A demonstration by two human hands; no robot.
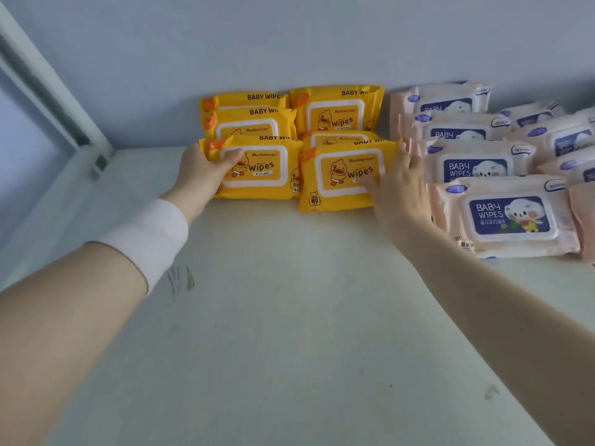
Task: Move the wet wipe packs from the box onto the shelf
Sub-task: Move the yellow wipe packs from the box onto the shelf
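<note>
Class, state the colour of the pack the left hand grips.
Yellow pack, in the left hand; clearest in the head view.

Rightmost pink pack (584, 220) partly beyond right edge.

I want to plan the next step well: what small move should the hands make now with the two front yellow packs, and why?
Probably the right hand should push the front right yellow pack slightly back. Its lower edge sits nearer the viewer than the front left yellow pack, which the left hand grips.
</note>
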